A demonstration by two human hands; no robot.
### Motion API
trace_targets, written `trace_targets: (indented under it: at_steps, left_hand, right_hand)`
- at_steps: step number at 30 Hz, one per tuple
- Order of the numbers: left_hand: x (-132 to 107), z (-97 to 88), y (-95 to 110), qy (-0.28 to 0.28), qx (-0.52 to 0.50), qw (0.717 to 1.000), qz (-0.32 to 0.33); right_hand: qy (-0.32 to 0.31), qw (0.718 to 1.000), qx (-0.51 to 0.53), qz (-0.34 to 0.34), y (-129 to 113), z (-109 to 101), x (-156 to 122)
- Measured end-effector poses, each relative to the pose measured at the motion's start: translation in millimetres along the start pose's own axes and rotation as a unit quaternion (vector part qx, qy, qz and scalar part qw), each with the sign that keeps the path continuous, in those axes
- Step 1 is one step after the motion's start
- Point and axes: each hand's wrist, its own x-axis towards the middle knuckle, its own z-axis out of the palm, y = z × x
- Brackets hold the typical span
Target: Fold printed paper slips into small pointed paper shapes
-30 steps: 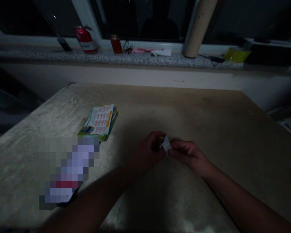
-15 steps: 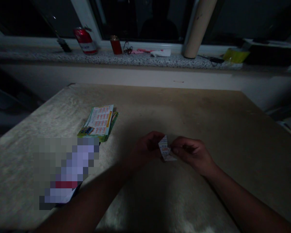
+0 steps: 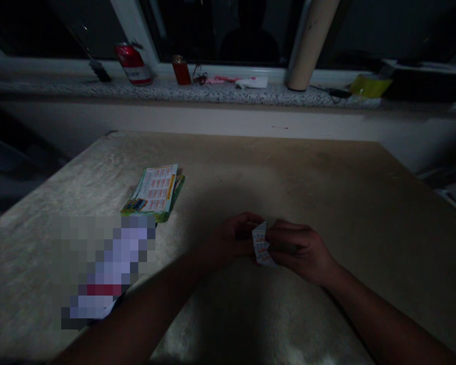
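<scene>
Between my two hands is a small folded piece of printed paper (image 3: 261, 246), with angled edges and rows of tiny print. My left hand (image 3: 233, 238) pinches it from the left, fingers curled around its edge. From the right, my right hand (image 3: 302, 248) grips the paper's other side with thumb and fingers. Both hands are just over the table (image 3: 327, 187). A stack of printed calendar cards (image 3: 155, 187) lies to the left, beyond my left forearm. Dim light hides the fingertips behind the paper.
A pixelated, blurred-out object (image 3: 114, 263) lies on the table left of my forearm. On the granite windowsill (image 3: 213, 95) stand a red can (image 3: 133, 63), a small red-orange jar (image 3: 181, 71), a cardboard tube (image 3: 311, 45) and a roll of yellow tape (image 3: 370, 86).
Both hands and the folded paper have shifted slightly toward me. My right hand has moved closer in, its fingers now extended along the paper's right side.
</scene>
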Motion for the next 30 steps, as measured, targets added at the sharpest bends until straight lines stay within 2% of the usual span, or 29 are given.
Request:
trace_targets:
  at_steps: [6,17,27,30]
  left_hand:
    - [1.0,0.0,-0.6,0.001,0.026,1.0,0.001]
    - [-0.4,3.9,2.4,-0.014,0.015,1.0,0.019]
    - [1.1,3.9,6.3,0.02,0.053,0.998,0.01]
    - [1.2,1.6,6.6,0.051,0.071,0.996,0.014]
  right_hand:
    - [-0.01,1.0,0.019,0.017,-3.8,3.0,1.0]
    - [-0.026,0.998,0.033,0.042,-4.1,3.9,0.0]
    - [0.007,1.0,0.014,0.021,-1.2,1.5,0.3]
    - [0.022,0.999,0.002,0.033,-1.1,0.0,0.7]
